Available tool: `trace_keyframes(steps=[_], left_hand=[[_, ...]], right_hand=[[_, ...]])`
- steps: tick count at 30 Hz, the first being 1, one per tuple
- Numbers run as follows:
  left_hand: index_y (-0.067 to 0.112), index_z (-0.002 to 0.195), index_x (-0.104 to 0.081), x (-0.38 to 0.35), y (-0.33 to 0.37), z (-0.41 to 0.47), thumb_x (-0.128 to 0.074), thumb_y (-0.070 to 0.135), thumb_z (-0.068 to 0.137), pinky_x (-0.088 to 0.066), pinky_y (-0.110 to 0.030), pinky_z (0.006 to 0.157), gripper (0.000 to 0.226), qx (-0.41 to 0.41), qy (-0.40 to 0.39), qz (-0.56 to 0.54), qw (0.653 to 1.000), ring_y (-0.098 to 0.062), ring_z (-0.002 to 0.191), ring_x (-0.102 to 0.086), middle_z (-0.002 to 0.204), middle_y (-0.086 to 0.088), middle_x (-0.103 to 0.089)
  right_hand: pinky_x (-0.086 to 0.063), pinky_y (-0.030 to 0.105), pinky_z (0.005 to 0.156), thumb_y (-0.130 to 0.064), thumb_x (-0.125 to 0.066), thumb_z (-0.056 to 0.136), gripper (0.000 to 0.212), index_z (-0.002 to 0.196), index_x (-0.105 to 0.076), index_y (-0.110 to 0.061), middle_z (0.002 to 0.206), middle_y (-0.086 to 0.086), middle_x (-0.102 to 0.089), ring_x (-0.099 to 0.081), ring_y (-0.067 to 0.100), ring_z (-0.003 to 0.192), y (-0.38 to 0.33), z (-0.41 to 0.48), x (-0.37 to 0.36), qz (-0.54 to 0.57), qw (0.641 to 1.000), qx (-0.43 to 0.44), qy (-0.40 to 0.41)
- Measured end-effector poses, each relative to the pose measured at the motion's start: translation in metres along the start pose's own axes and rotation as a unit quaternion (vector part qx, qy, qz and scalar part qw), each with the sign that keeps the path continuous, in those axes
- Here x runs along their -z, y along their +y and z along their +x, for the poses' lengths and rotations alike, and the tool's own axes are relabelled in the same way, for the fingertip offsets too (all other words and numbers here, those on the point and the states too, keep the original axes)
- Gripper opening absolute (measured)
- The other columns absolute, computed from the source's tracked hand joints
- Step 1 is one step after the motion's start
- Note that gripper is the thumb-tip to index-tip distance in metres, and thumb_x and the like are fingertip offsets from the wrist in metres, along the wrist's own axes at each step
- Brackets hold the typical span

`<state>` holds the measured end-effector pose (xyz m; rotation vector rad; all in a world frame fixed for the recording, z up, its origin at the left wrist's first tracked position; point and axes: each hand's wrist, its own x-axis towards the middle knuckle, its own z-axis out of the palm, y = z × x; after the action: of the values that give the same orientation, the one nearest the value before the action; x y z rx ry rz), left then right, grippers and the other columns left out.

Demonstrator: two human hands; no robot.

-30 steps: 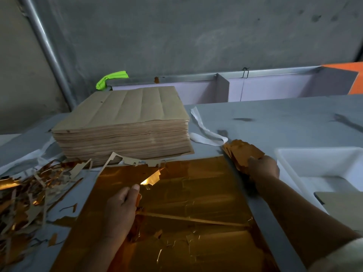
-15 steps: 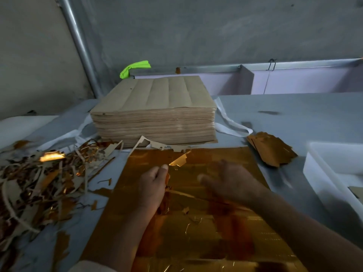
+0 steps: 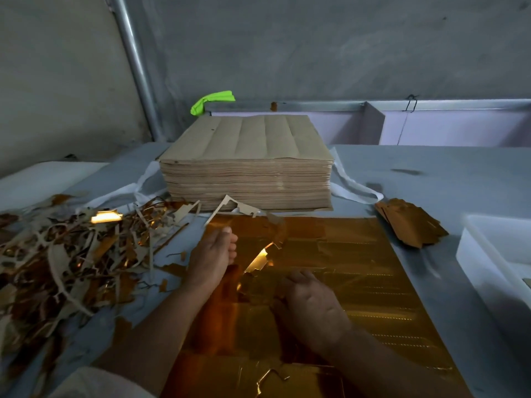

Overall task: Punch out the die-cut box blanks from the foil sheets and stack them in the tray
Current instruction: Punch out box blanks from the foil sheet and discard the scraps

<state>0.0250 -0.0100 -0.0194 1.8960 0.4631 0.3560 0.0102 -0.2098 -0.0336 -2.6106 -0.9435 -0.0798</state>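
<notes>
The foil sheet lies at 6 o'clock, with a part-lifted blank between the hands. The left hand pinches the sheet. The right hand rests curled on it, grip undeterminable. Recommended: pin the waste flat and peel along the cuts. The tray is at 3 o'clock.

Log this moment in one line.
left hand grips foil sheet | right hand rests on it | punched blanks beside tray | scrap pile left

It was a packaging workshop: a tall stack of sheets at twelve o'clock, scraps heaped at nine.
</notes>
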Motion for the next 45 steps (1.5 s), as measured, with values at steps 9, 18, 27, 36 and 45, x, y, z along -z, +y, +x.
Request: trace_keyframes(steps=[9,18,27,36,45], left_hand=[[0.021,0.121,-0.061,0.015,-0.040,-0.021,-0.040,0.024,0.105,-0.032,-0.016,0.080,0.026,-0.135,0.037,0.256,0.957,-0.004,0.104,-0.046,0.119,0.005,-0.054],[0.024,0.115,-0.063,0.014,-0.043,-0.021,-0.048,0.017,0.101,-0.034,-0.018,0.086,0.021,-0.141,0.041,0.272,0.951,-0.003,0.107,-0.045,0.121,0.008,-0.052],[0.029,0.124,-0.059,0.019,-0.018,-0.015,-0.056,0.008,0.096,-0.043,-0.018,0.080,0.035,-0.102,0.006,0.148,0.984,-0.003,0.104,-0.053,0.122,0.006,-0.052],[0.066,0.113,-0.043,-0.009,0.023,-0.027,-0.066,0.017,0.086,-0.046,-0.020,0.071,0.061,-0.127,-0.226,0.089,0.962,-0.007,0.099,-0.052,0.117,0.022,-0.041],[0.028,0.096,-0.064,-0.014,0.047,-0.015,-0.046,0.026,0.103,-0.052,-0.020,0.063,0.019,-0.047,-0.106,0.042,0.992,-0.010,0.074,-0.064,0.093,0.002,-0.066]], right_hand=[[-0.045,0.017,0.073,-0.037,-0.049,0.100,0.021,0.120,-0.051,-0.033,0.113,-0.009,-0.055,-0.047,0.002,0.088,0.007,0.002,0.002,0.013,1.000,0.014,-0.022],[-0.050,0.022,0.078,-0.019,-0.049,0.101,0.037,0.134,-0.041,-0.032,0.117,-0.004,-0.055,-0.056,0.010,0.096,0.004,0.001,0.006,-0.030,0.997,0.061,-0.045],[-0.051,0.022,0.072,-0.014,-0.046,0.102,0.024,0.121,-0.051,-0.027,0.110,-0.006,-0.054,-0.056,0.010,0.087,0.013,0.020,0.043,0.001,1.000,0.014,0.015],[-0.048,0.019,0.064,-0.010,-0.058,0.097,0.019,0.110,-0.063,-0.022,0.100,-0.005,-0.058,-0.055,0.009,0.080,0.004,0.028,0.055,0.007,0.988,0.096,0.123],[-0.049,0.037,0.077,-0.020,-0.061,0.091,0.010,0.098,-0.067,-0.016,0.097,0.002,-0.062,-0.057,0.019,0.088,-0.001,0.021,0.057,-0.078,0.957,0.057,0.275]])
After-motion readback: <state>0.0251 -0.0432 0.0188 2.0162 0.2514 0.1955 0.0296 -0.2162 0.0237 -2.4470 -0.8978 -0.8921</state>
